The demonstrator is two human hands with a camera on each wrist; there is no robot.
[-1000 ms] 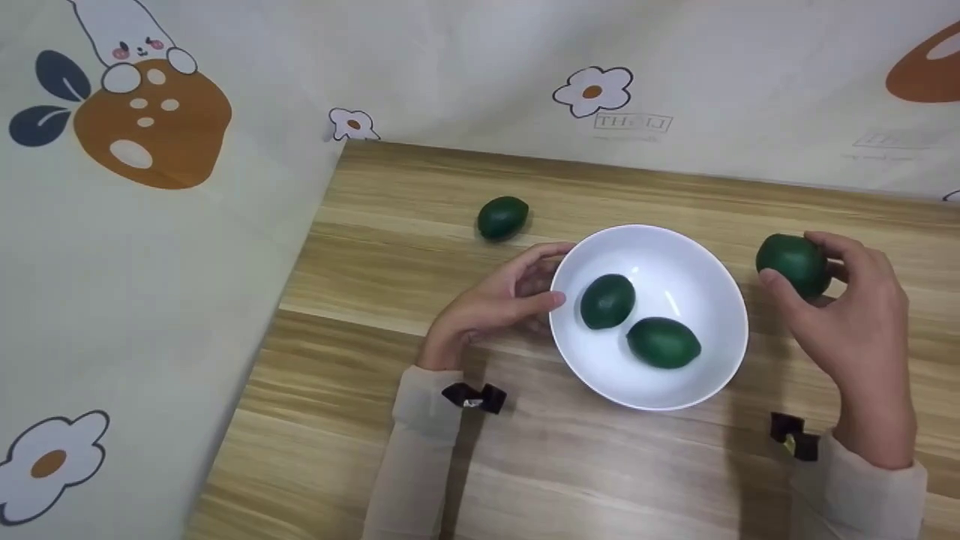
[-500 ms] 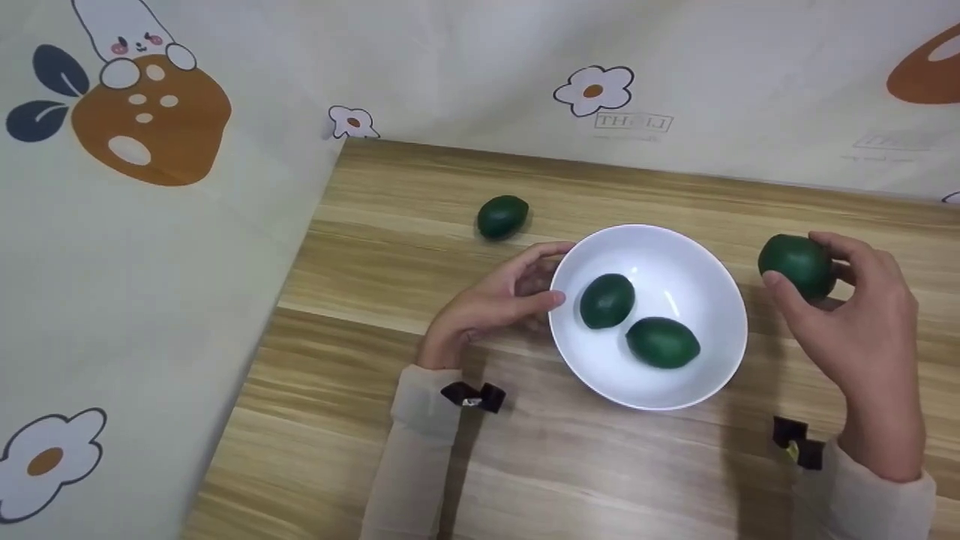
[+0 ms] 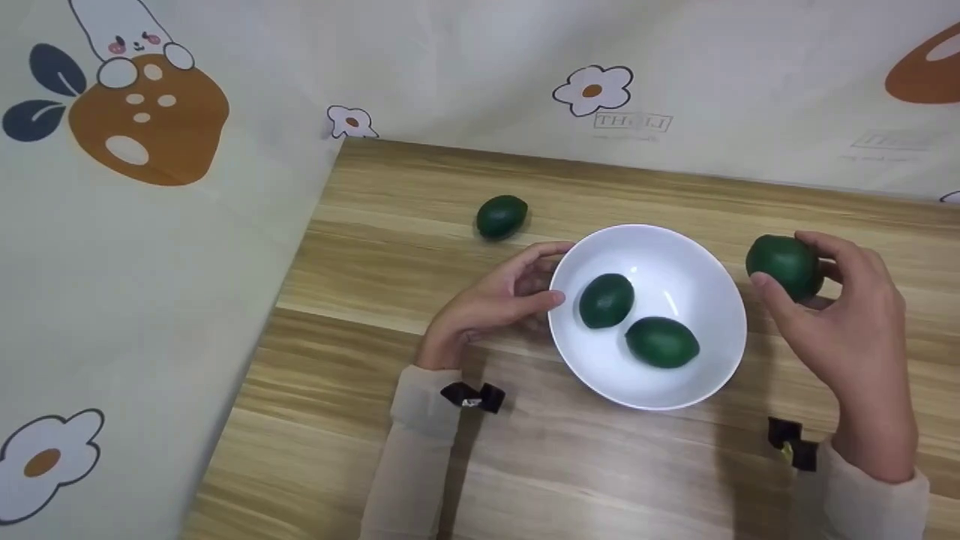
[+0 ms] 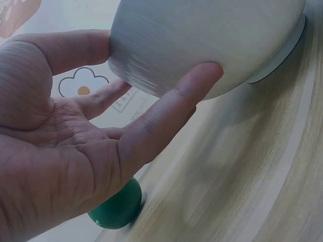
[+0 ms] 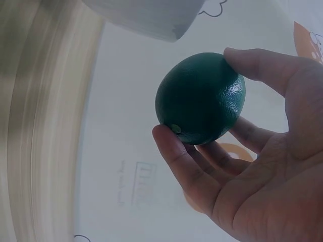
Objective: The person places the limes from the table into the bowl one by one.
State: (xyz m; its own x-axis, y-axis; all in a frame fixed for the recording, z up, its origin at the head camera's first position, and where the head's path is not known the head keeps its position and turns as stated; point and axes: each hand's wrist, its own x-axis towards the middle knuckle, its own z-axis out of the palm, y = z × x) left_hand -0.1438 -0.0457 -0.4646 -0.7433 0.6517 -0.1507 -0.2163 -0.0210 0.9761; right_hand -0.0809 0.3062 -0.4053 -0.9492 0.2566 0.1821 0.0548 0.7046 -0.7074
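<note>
A white bowl (image 3: 720,330) stands on the table, with two dark green limes inside: one lime (image 3: 607,301) at left, another lime (image 3: 663,343) nearer the front. My left hand (image 3: 495,300) holds the bowl's left side, its thumb near the rim and its fingers around the outer wall; the left wrist view shows fingertips on the bowl (image 4: 192,35). To the bowl's right, my right hand (image 3: 855,315) grips a lime (image 3: 784,264) between thumb and fingers. In the right wrist view this lime (image 5: 197,98) appears held at the fingertips.
A loose lime (image 3: 502,217) lies on the wooden table (image 3: 360,247), behind my left hand. Patterned sheeting (image 3: 465,67) covers the area behind and left of the table. Black wrist mounts (image 3: 474,397) sit at both cuffs.
My right hand with its lime shifts slightly right, then back left a little toward the bowl. My left hand, the bowl and the other limes stay in place.
</note>
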